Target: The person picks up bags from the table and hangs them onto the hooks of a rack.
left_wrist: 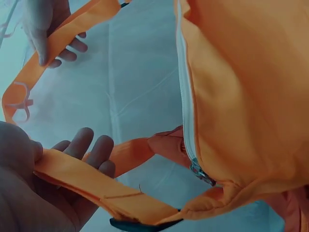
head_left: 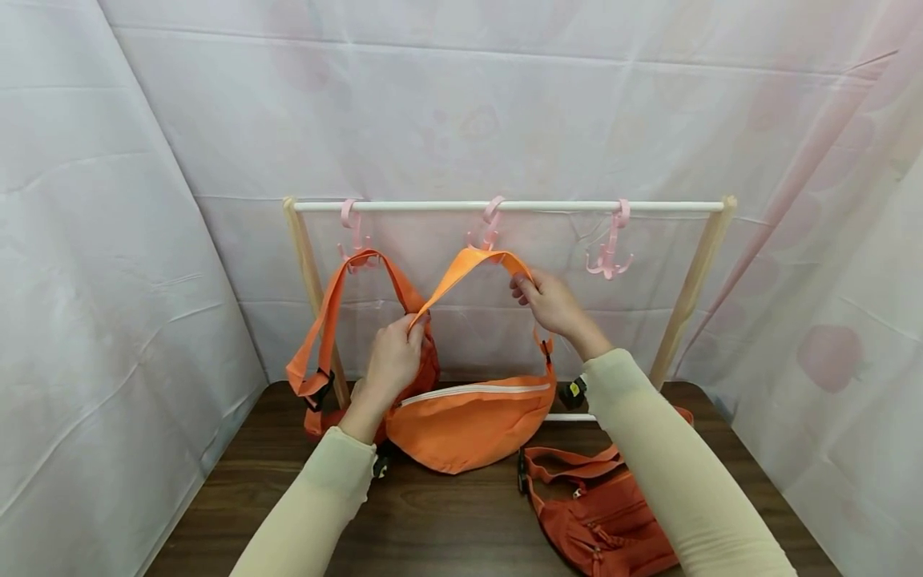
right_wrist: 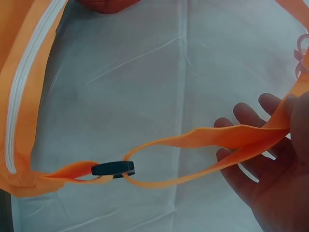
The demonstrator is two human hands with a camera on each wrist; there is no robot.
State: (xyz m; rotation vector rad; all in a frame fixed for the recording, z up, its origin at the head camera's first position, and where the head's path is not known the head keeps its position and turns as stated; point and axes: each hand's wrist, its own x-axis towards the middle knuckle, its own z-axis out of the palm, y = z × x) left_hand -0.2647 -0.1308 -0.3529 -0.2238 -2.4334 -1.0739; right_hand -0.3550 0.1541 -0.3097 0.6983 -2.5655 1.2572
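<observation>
An orange waist bag (head_left: 469, 429) with a white zipper hangs below its strap (head_left: 454, 276), which both hands hold up in an arch. My left hand (head_left: 395, 357) pinches the strap's left side between thumb and fingers. On the right side, my right hand (head_left: 551, 304) grips the strap, thumb on top. Just behind the top of the arch is the middle pink hook (head_left: 492, 216), partly covered by the strap; whether they touch I cannot tell. In the right wrist view a black buckle (right_wrist: 113, 168) joins the strap near the bag.
A darker orange bag hangs by its strap (head_left: 328, 320) from the left pink hook (head_left: 349, 212). The right pink hook (head_left: 610, 252) hangs on the white rail (head_left: 433, 206). A rust-red bag (head_left: 606, 521) lies on the dark wooden table (head_left: 433, 529), partly behind the right sleeve.
</observation>
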